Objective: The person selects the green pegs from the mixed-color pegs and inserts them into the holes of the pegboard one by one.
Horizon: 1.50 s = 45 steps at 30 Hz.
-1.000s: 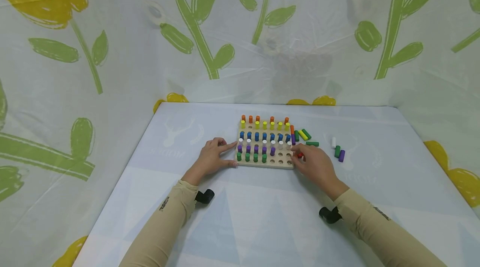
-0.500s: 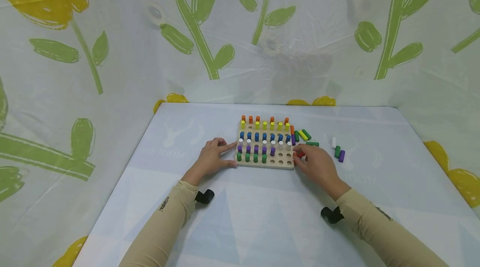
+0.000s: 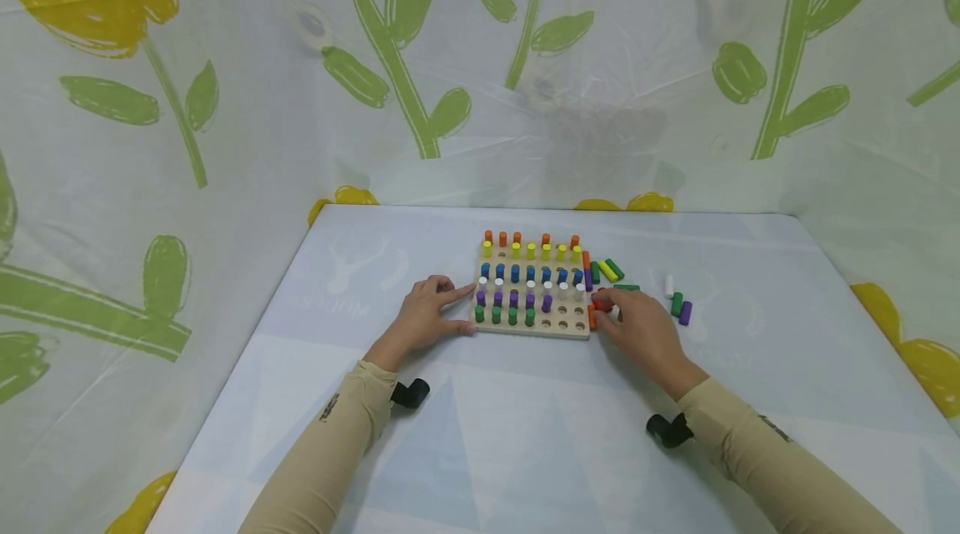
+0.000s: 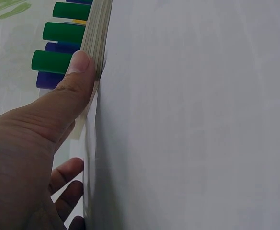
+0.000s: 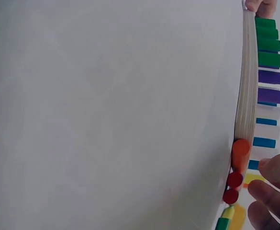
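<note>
A wooden pegboard point(image 3: 540, 329) bears rows of orange, yellow, blue, white, purple and green pegs. At its left side my left hand point(image 3: 423, 313) rests a straight index finger and thumb on the edge; in the left wrist view the thumb point(image 4: 75, 84) lies at the front corner beside green pegs point(image 4: 58, 32). My right hand point(image 3: 643, 330) is just off the right edge, thumb and fingers apart in the right wrist view, nothing between them. Close to its fingertips, an orange peg point(image 5: 240, 153) lies against the board's edge, with two red pegs point(image 5: 234, 179) behind it.
Loose green point(image 3: 614, 269) and yellow point(image 3: 611, 271) pegs lie to the right of the board. Farther right are a white peg point(image 3: 669, 286), a green peg point(image 3: 677, 303) and a purple peg point(image 3: 686, 313). A patterned curtain point(image 3: 480, 159) stands behind the table.
My right hand has drawn slightly right, away from the board, and the orange peg at the board's right edge now shows. My left hand has stayed in place.
</note>
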Tool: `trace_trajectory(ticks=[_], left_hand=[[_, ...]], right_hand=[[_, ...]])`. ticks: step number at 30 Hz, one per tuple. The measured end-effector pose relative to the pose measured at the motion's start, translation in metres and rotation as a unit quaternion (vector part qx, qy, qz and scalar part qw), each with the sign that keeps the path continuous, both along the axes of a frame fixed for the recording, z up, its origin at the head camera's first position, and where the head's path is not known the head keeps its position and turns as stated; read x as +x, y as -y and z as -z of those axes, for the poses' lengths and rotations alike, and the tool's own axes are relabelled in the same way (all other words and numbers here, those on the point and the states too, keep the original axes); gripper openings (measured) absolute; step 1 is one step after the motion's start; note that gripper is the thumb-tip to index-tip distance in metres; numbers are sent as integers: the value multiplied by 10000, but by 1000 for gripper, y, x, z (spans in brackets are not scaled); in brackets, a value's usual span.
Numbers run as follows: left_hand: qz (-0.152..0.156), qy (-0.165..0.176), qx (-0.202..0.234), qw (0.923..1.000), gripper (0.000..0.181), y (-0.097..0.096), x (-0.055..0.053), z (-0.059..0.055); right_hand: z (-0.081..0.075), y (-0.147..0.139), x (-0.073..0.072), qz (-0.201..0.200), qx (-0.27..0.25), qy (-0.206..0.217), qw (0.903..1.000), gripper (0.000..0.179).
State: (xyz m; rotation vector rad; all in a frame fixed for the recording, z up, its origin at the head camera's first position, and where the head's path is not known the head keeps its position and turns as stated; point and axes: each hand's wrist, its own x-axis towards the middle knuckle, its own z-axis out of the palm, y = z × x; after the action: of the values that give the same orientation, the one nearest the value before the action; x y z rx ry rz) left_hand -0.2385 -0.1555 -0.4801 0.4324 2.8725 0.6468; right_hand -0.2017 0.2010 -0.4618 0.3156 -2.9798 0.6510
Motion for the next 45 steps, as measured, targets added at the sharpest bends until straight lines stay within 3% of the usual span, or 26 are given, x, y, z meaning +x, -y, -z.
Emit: trace_trajectory(ticks=[10,31,45], left_hand=[[4,-4,-4,10000,81,1,1,1],[16,-60,44,10000,80,1,3,-3],[75,-49,-4,10000,80,1,0,-1]], right_hand=[[2,-6,-3,10,43,-74,10000,30],[-3,-13,-10,285,202,190,9992,34],[0,-21,-17,367,319,4,9988,33]])
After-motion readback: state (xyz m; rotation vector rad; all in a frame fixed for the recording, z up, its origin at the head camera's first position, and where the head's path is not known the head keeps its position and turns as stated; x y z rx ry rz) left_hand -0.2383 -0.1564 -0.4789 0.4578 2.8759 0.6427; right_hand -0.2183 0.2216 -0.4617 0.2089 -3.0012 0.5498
